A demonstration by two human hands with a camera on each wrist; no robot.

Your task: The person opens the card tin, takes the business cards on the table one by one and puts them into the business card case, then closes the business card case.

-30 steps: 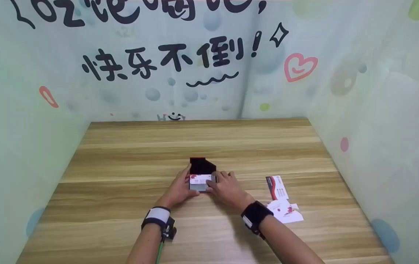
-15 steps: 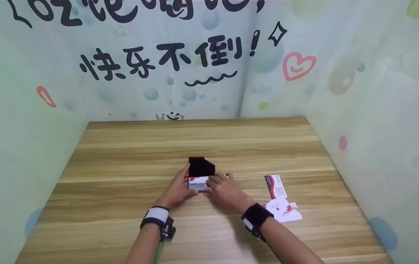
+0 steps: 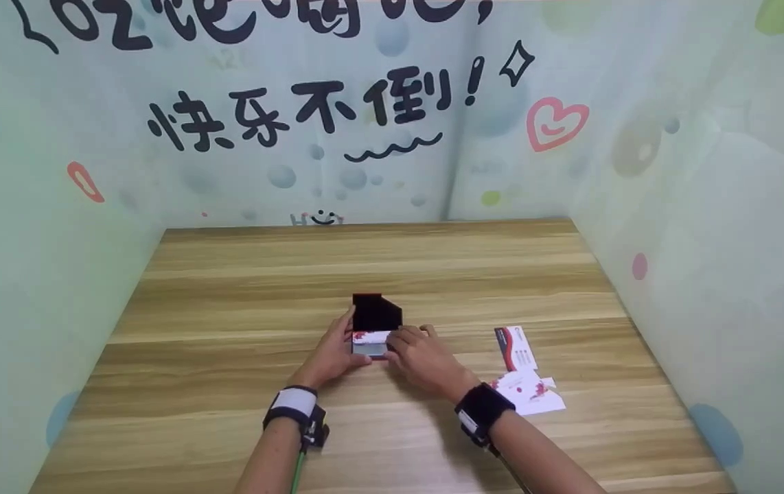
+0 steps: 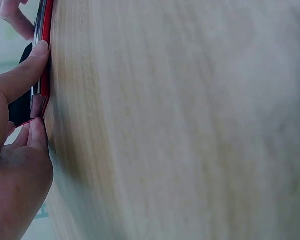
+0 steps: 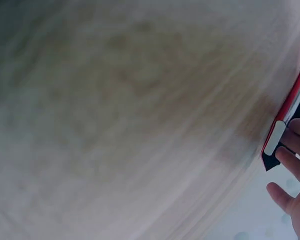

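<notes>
Head view: the left hand (image 3: 327, 351) grips a small red-edged silver case (image 3: 369, 349) with an opened black flap (image 3: 375, 313) on the wood-grain table (image 3: 227, 302); the right hand (image 3: 426, 358) touches its right end, over part of a red-patterned white card (image 3: 366, 337). Left wrist view: the left thumb (image 4: 21, 76) presses the case's red edge. Right wrist view: spread fingers (image 5: 295, 166) touch the case; whether they pinch cannot be told.

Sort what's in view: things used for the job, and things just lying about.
In use, it seems:
open black-and-red case
white card with red print, in the case
left hand, holding the case
right hand, at the case's right side

Lying about, though they may also belong:
loose card with dark edge
loose white cards nearer the person
</notes>
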